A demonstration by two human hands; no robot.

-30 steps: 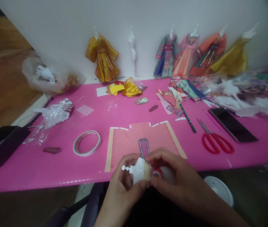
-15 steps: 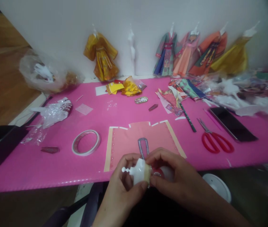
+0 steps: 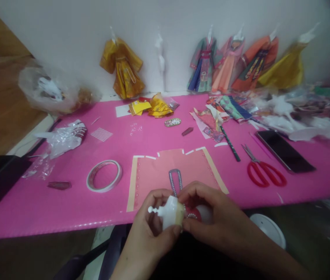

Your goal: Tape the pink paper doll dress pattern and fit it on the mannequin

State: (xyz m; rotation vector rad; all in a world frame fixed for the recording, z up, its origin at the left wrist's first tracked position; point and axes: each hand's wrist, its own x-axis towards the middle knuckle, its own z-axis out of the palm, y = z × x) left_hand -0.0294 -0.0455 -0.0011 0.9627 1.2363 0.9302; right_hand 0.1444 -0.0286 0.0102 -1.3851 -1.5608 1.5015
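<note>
A small white doll torso (image 3: 169, 212) lies sideways between my hands, its knobbed neck pointing left. Around its chest runs a yellowish band (image 3: 179, 214), and a red piece with a row of pearls (image 3: 193, 214) shows beyond it. My left hand (image 3: 153, 229) is closed around the torso, its thumb on the lower edge of the band. With its fingertips, my right hand (image 3: 204, 214) pinches at the band and the red piece. Just past my fingers, a grey strip looped and edged with pearls (image 3: 175, 179) lies over a salmon fabric piece (image 3: 150, 177) with cream side borders.
On the pink table (image 3: 74, 210) are a tape roll (image 3: 104, 176), red-handled scissors (image 3: 265, 171), a phone (image 3: 284, 151), a dark pencil (image 3: 230, 144) and fabric scraps (image 3: 160, 105). Dressed doll figures (image 3: 121, 68) lean against the wall. Plastic bags (image 3: 295, 112) crowd the right rear.
The whole view has shifted slightly, so the table things sit a little further left. Both hands keep their hold on the doll torso with hardly any movement.
</note>
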